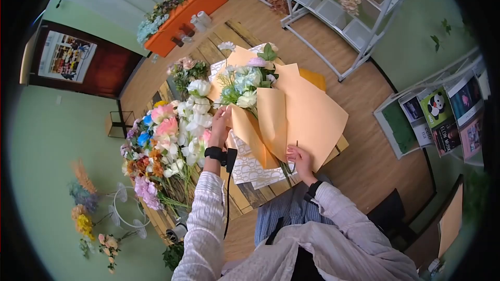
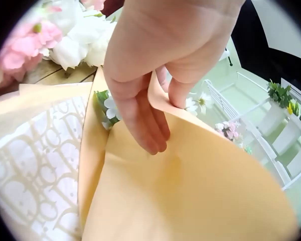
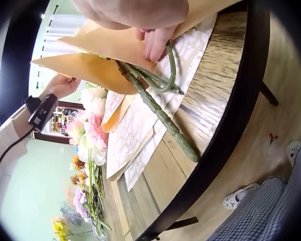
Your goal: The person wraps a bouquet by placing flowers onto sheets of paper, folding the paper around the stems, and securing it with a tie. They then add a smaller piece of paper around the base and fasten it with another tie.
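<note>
A bouquet of blue, white and lilac flowers (image 1: 245, 80) lies on the table in peach wrapping paper (image 1: 317, 106). My left hand (image 1: 221, 125) pinches the upper edge of the left paper flap; in the left wrist view, the fingers (image 2: 153, 133) reach down one side of the sheet (image 2: 190, 186) with the thumb on the other. My right hand (image 1: 300, 157) holds the paper's lower end beside the stems. Green stems (image 3: 160, 113) poke out below the paper in the right wrist view, one of them bent in a loop by the fingertips. The palm hides part of that grip.
White patterned paper (image 1: 245, 169) lies beneath the bouquet on the wooden table (image 1: 250, 198). Loose flowers (image 1: 166, 135) in many colours crowd the table's left side. Beyond stand an orange planter (image 1: 187, 15), a white rack (image 1: 333, 15) and a magazine stand (image 1: 437, 109).
</note>
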A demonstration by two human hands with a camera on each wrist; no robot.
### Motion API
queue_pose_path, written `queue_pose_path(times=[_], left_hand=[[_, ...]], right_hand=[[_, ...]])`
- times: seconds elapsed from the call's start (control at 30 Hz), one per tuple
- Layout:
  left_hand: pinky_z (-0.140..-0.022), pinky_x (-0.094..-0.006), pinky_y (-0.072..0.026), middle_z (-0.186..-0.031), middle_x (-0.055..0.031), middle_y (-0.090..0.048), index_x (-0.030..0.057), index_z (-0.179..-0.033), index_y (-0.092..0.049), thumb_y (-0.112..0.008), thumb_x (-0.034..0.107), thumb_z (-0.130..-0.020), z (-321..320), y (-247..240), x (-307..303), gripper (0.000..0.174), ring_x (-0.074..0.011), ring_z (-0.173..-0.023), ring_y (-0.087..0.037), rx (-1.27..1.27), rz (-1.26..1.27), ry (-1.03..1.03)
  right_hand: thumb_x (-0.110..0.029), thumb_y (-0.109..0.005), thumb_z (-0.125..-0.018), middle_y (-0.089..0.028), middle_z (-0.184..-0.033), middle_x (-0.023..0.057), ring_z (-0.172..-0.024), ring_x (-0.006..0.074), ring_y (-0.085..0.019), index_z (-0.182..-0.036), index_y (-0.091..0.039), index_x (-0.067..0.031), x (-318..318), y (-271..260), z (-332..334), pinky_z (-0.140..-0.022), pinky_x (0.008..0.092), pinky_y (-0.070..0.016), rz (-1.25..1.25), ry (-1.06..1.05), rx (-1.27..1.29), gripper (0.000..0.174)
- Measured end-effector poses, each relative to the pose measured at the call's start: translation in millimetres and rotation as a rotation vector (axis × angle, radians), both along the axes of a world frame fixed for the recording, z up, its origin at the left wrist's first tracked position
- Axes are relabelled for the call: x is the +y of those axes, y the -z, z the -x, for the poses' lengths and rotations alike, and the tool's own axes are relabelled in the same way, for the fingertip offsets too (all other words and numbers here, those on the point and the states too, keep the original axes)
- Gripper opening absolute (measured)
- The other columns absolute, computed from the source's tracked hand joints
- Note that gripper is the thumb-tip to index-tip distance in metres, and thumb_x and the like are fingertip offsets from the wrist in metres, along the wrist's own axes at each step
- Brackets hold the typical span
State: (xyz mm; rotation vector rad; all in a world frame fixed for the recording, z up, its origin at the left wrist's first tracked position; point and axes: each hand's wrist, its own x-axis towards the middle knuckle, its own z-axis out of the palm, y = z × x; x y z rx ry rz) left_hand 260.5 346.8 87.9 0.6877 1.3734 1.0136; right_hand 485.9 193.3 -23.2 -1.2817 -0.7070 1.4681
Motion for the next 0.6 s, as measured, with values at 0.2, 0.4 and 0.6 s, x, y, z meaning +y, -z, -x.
queue_pose_path(times=[0.2, 0.4, 0.6], left_hand=[[-0.061, -0.0226, -0.0467, -0.079, -0.0016, -0.056, 0.0062, -0.089, -0.052, -0.050, 0.028, -0.084, -10.3, -4.6, -16.5, 0.022, -0.0100, -0.068, -0.055, -0.168, 0.018, -0.021], [-0.083, -0.0354, -0.0403, -0.106, -0.0112, -0.050, 0.0000, -0.102, -0.046, -0.040, 0.028, -0.087, 15.0, 5.8, -76.1, 0.032, -0.0211, -0.098, -0.049, -0.514, 0.008, -0.654], [-0.073, -0.0267, -0.0443, -0.093, -0.0112, -0.055, 0.0009, -0.095, -0.045, -0.051, 0.007, -0.080, -60.5, -42.9, -173.7, 0.017, -0.0182, -0.084, -0.055, 0.645, -0.425, -0.348]], right_hand=[[0.004, -0.043, -0.076, -0.056, -0.092, 0.0110, -0.083, 0.0190, -0.057, -0.106, -0.048, 0.0021, 2.1, -23.2, -3.8, -0.074, 0.0279, -0.0463, -0.065, -0.078, -0.369, 0.030], [-0.008, -0.055, -0.071, -0.047, -0.107, 0.0189, -0.091, 0.0251, -0.053, -0.119, -0.032, 0.0004, -9.9, -35.0, -12.7, -0.077, 0.0310, -0.0426, -0.153, -0.287, -0.421, 0.054], [-0.023, -0.060, -0.073, -0.056, -0.079, 0.0224, -0.071, 0.0312, -0.056, -0.089, -0.051, 0.0067, -1.0, -35.3, -7.4, -0.064, 0.0371, -0.0443, -0.035, -0.178, -0.558, 0.035]])
